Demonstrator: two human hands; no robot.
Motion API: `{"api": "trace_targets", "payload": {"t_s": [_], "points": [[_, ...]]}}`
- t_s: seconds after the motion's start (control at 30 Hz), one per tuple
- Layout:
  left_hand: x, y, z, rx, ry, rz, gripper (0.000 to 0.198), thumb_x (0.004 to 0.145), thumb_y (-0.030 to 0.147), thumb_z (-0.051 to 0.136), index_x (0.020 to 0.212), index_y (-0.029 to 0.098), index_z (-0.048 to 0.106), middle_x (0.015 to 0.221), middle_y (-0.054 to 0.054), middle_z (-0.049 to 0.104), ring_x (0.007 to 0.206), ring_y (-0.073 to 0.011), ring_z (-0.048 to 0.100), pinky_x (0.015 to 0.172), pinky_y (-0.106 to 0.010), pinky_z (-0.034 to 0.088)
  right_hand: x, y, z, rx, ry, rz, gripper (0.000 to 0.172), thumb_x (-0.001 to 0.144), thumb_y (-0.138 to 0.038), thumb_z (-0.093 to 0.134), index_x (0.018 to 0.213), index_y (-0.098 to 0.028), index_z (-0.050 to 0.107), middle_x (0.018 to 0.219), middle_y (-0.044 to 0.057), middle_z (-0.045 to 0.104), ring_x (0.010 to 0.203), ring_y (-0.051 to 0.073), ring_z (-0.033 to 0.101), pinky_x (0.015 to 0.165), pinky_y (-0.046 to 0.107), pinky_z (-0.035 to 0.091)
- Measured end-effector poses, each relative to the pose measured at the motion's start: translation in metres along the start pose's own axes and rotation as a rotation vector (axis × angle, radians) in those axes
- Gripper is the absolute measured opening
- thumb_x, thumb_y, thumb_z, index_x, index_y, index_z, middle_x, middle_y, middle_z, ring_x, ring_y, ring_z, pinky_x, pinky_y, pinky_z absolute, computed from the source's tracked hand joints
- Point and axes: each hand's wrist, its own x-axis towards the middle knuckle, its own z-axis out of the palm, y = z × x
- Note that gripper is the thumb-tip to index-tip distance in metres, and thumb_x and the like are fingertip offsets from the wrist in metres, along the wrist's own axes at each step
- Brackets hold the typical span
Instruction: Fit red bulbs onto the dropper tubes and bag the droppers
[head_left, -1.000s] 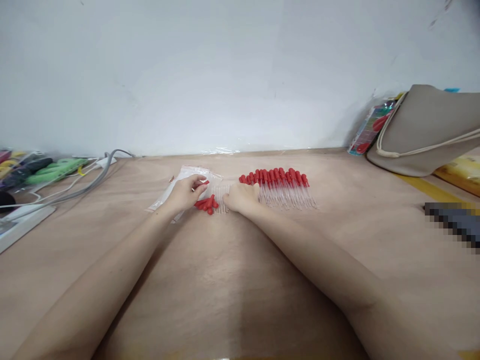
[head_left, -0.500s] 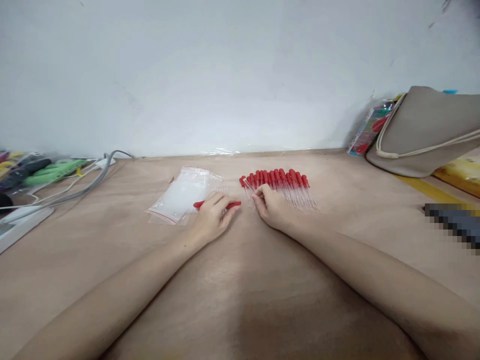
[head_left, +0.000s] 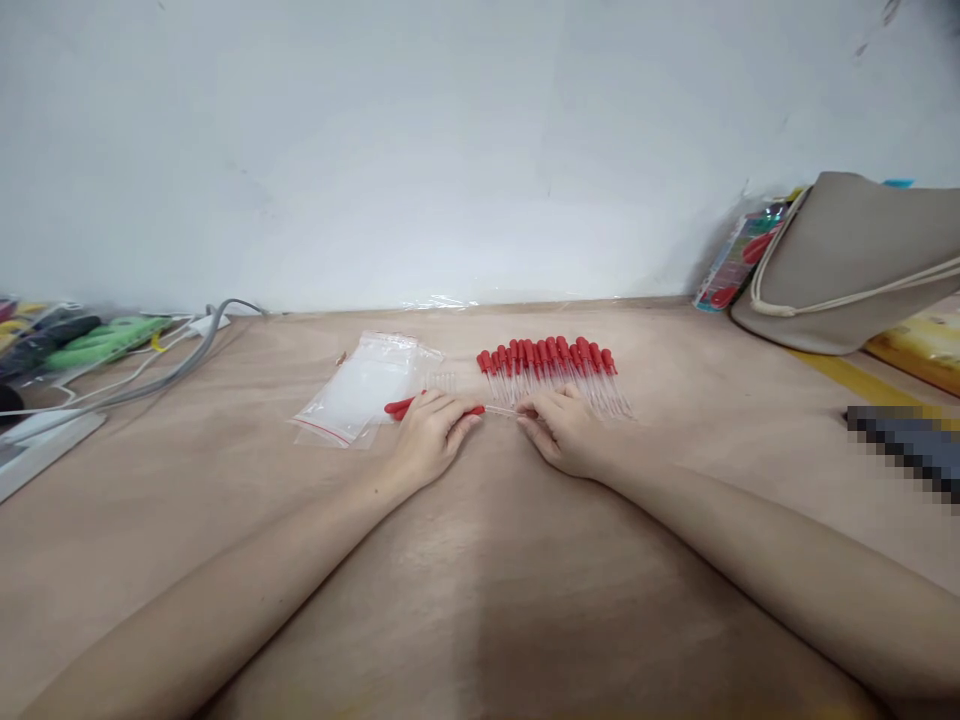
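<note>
A row of several glass droppers with red rubber bulbs (head_left: 551,372) lies side by side on the wooden table (head_left: 480,560). My left hand (head_left: 431,432) is closed on a red bulb (head_left: 472,409), and more red bulbs (head_left: 397,406) poke out to its left. My right hand (head_left: 564,430) pinches a clear glass tube (head_left: 501,410) that points into the bulb. The two hands face each other just in front of the dropper row. A clear zip bag (head_left: 360,392) lies flat left of my left hand.
A grey cloth bag (head_left: 855,260) stands at the right by the wall, with a colourful packet (head_left: 731,262) behind it. Cables (head_left: 150,375) and green and dark tools (head_left: 97,340) lie at the far left. A white wall backs the table.
My left hand left the zip bag and came right with a red bulb. My right hand drew a glass tube from the row and brought it to the bulb.
</note>
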Motion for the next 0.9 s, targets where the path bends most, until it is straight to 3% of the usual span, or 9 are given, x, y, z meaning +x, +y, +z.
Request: {"api": "trace_targets", "payload": {"t_s": [0.53, 0.9], "points": [[0.004, 0.005, -0.011, -0.267, -0.059, -0.169, 0.018, 0.084, 0.029, 0.051, 0.084, 0.02, 0.066, 0.076, -0.002, 0.067, 0.071, -0.0158, 0.056, 0.072, -0.031, 0.044, 0.005, 0.005, 0.003, 0.067, -0.031, -0.056, 0.015, 0.086, -0.024, 0.044, 0.075, -0.018, 0.053, 0.072, 0.0, 0.064, 0.061, 0.01, 0.05, 0.074, 0.031, 0.023], [0.002, 0.006, -0.01, -0.158, -0.124, -0.038, 0.018, 0.086, 0.031, 0.05, 0.083, 0.021, 0.065, 0.077, -0.002, 0.067, 0.076, -0.0177, 0.054, 0.076, -0.034, 0.039, 0.01, 0.009, -0.008, -0.058, -0.097, -0.131, 0.025, 0.084, -0.014, 0.038, 0.082, -0.021, 0.062, 0.08, 0.0, 0.068, 0.064, 0.012, 0.053, 0.074, 0.033, 0.021]]}}
